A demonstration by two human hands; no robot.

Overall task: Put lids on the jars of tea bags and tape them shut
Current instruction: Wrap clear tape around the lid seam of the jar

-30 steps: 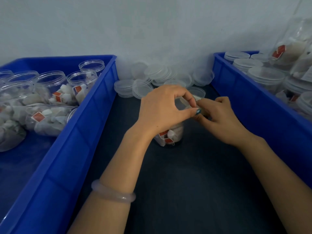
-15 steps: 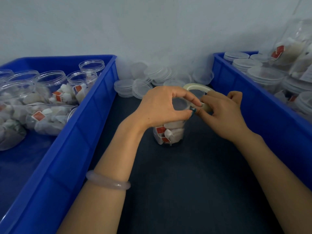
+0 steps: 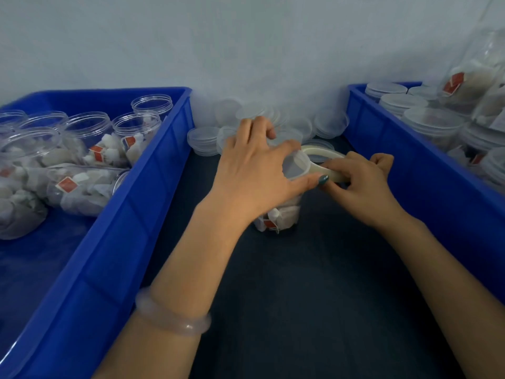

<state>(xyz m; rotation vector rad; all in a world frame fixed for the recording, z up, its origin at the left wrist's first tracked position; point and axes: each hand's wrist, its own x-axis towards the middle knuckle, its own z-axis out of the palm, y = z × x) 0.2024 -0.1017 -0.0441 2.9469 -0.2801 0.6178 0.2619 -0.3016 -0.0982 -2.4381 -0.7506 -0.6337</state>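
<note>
— Jars on the left: what are they doing?
— Open clear plastic jars of tea bags (image 3: pixel 87 138) are lying and standing in the blue plastic bin on the left (image 3: pixel 153 187), waiting without lids.
— And the one being worked on?
— The clear round jar of tea bags (image 3: pixel 281 217) is standing upright on the dark table (image 3: pixel 314 296), between the two bins. The left hand (image 3: pixel 254 173) is covering it from above, fingers curling round its translucent lid (image 3: pixel 295 166), thumb stretching rightward along the rim.
— Where is the tape sitting?
— The cream-coloured ring of tape (image 3: pixel 323 152) is lying just right of the lid, touching that thumb. The right hand (image 3: pixel 360 179) is pinching the roll's near edge, fingers curling round it.
— So what is the coming move turning on?
— I'm judging that the right hand, being nearer the roll, is the one to draw the strip leftward round the lid's seam while the left is steadying the jar.
— Further right?
— Lidded clear jars (image 3: pixel 434 119) are sitting stacked in the blue plastic bin on the right (image 3: pixel 410 160).
</note>
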